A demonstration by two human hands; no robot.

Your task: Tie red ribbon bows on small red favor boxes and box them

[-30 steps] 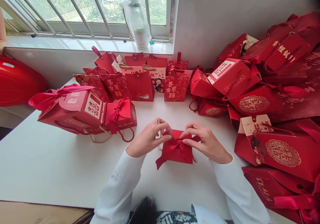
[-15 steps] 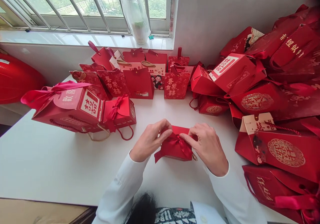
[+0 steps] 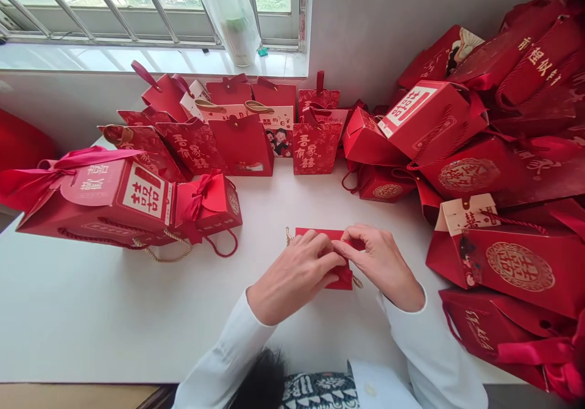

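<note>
A small red gift box (image 3: 320, 236) with a red ribbon lies on the white table (image 3: 114, 311) in front of me. My left hand (image 3: 295, 275) covers its near left side, fingers curled and pinched on the ribbon. My right hand (image 3: 381, 263) meets it from the right, thumb and forefinger pinched on the same ribbon over the box. Most of the ribbon and the box's top are hidden under my fingers. A gold cord handle (image 3: 289, 236) pokes out at the box's far left corner.
Two red ribboned boxes (image 3: 137, 199) lie at the left. A row of red gift bags (image 3: 242, 141) stands along the wall under the window. A large heap of red bags (image 3: 493, 165) fills the right side. A plastic-wrapped bottle (image 3: 233, 19) stands on the sill.
My left hand has moved right and over the box, hiding the ribbon bow that showed before. Both hands have closed in together. The view has tilted down slightly.
</note>
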